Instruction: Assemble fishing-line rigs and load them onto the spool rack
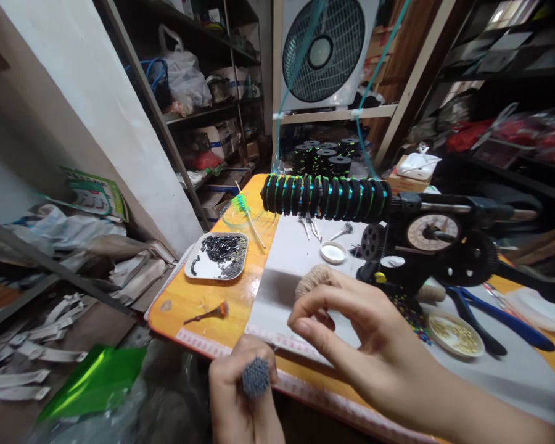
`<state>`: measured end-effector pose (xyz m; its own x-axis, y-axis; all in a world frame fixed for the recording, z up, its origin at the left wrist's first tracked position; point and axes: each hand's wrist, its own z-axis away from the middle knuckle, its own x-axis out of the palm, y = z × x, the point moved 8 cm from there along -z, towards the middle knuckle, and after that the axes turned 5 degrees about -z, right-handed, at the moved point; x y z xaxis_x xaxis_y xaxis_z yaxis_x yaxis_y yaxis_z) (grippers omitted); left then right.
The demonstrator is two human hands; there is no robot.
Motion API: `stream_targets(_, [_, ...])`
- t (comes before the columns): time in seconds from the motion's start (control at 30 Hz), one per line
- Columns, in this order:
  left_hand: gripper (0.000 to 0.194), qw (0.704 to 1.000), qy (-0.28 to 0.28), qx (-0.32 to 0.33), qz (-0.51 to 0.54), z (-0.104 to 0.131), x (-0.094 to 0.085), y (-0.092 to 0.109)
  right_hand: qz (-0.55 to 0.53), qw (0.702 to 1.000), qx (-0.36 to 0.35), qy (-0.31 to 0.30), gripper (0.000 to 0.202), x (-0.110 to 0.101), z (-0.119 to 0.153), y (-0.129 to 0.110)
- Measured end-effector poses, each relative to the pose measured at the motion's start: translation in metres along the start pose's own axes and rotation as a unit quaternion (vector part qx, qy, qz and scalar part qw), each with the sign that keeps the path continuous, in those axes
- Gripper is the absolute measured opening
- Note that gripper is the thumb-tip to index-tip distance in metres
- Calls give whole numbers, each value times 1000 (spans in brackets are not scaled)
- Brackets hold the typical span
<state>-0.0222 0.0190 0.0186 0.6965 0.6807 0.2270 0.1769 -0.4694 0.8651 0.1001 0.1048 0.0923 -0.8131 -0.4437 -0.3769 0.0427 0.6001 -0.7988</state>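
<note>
The left hand [231, 385] wraps its fingers round a grey bundle [256, 377], probably light, stiff, best held by its sides; the right hand [363, 330] nearly pinches, any hold unclear.

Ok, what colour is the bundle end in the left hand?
The bundle end is dull blue-grey, showing best in the head view.

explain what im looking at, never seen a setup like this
This picture comes from a camera worn on a person's head, looking forward and down. No robot, just two bare hands. The left hand grips a grey bundle; a beige ribbed thing is at the right hand, worn or held I cannot tell. On the orange table are a white tray of small dark pieces, a dish of gold bits and a black machine with a dial and a ribbed roller.
</note>
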Motion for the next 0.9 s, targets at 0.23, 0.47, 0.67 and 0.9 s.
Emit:
stream_targets(0.23, [24, 998, 13, 57, -32, -4, -8, 2, 2, 999, -35, -8, 12, 1, 0, -6])
stream_targets(0.47, [27, 998, 3, 58, -37, -5, -8, 3, 17, 999, -44, -7, 11, 0, 0, -9])
stream_targets(0.67, [13, 999, 21, 43, -20, -1, -8, 1, 32, 993, -68, -89, 8, 17, 7, -5])
stream_targets(0.9, [6, 997, 39, 60, 4, -2, -10, 5, 78, 981, -84, -154, 13, 31, 12, -12])
